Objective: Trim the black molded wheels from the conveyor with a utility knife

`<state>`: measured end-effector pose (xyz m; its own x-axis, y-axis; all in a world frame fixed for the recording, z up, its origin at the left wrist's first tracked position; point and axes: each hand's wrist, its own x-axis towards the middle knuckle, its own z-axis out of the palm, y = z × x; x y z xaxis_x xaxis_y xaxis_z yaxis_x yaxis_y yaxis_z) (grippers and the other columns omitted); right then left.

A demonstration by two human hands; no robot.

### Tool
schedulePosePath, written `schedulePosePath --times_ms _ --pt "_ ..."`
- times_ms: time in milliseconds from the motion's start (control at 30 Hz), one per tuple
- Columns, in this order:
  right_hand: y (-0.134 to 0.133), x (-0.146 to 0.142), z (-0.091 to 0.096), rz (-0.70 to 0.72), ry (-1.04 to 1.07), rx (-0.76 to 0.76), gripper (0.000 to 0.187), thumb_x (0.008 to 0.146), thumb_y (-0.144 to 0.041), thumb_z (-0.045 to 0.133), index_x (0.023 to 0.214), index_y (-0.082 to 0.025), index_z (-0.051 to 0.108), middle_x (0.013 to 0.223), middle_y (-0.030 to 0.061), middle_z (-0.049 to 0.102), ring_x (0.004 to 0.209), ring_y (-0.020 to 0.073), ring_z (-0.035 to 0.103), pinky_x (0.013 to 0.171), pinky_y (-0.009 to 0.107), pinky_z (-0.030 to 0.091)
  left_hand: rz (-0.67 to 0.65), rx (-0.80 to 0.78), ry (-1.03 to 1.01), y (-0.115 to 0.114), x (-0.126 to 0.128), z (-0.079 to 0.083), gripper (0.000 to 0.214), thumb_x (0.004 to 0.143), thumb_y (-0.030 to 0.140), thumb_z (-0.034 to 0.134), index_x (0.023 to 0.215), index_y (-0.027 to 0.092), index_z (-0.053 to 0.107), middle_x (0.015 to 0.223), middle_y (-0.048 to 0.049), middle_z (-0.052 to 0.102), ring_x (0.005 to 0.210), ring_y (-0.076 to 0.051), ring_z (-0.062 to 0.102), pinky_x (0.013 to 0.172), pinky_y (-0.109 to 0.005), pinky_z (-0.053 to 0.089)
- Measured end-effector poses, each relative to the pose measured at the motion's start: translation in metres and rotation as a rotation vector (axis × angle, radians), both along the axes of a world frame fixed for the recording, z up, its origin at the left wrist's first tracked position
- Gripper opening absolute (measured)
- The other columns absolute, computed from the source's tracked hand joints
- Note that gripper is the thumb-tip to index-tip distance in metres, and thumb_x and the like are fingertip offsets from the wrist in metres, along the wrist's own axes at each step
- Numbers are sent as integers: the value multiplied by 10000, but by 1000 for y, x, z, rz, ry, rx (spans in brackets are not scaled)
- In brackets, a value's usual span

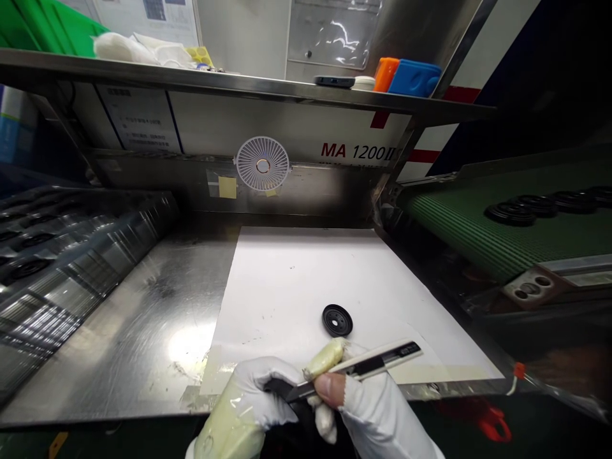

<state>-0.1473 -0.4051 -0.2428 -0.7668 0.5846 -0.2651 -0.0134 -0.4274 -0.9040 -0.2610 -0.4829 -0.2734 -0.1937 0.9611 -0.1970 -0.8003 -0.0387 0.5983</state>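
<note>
My right hand (370, 401), in a white glove with the thumb tip bare and a yellowish cover on one finger, is closed around a box cutter (394, 357). The blade points left and lies against a black plastic part (278, 387). My left hand (248, 395), gloved in white with clear yellowish tape over it, grips that part at the bottom of the head view. Much of the part is hidden by my fingers and merges with the dark background. Just beyond my hands, a black round disc (343, 315) with a center hole rests on a white sheet (277, 287).
Stacked clear trays (95, 280) with black round parts stand at the left. At the right, a green conveyor belt (459, 236) carries several black discs (510, 213). A small white fan (262, 164) is at the back, beneath a metal shelf (268, 86) holding various items.
</note>
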Motion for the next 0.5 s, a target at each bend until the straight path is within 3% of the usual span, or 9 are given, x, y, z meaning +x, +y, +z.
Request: schedulePosePath --times_ms 167,267,333,433,500 --pt "-1 -2 15 128 -22 -25 269 615 -347 742 642 -112 614 443 -3 564 372 88 491 391 183 371 78 -87 129 -3 -5 -5 86 506 227 761 521 192 684 487 -49 620 463 -216 587 446 -317 444" --pt "-2 6 17 159 -42 -33 313 619 -387 742 633 -115 589 462 2 561 414 86 501 427 185 377 158 -175 290 -8 -10 -4 102 489 147 768 527 194 686 547 -46 659 541 -214 621 495 -294 466" --pt "0 14 14 138 -78 -21 334 646 -424 725 670 -121 584 489 -1 567 413 76 488 418 178 358 122 -193 385 -13 -17 -2 130 521 125 754 607 207 700 599 -34 679 579 -208 632 571 -310 496" --pt "13 26 4 44 -178 62 332 712 -457 670 784 -141 599 528 -23 558 396 55 447 395 168 317 102 -203 634 -23 -42 -2 196 611 114 687 763 235 711 722 -23 698 682 -208 644 683 -333 516" --pt "31 34 -2 -27 -180 127 320 753 -451 621 858 -149 626 570 -22 550 449 72 476 431 189 360 279 -228 898 -31 -74 -5 255 648 124 652 864 247 712 886 -32 698 831 -218 635 816 -351 493"
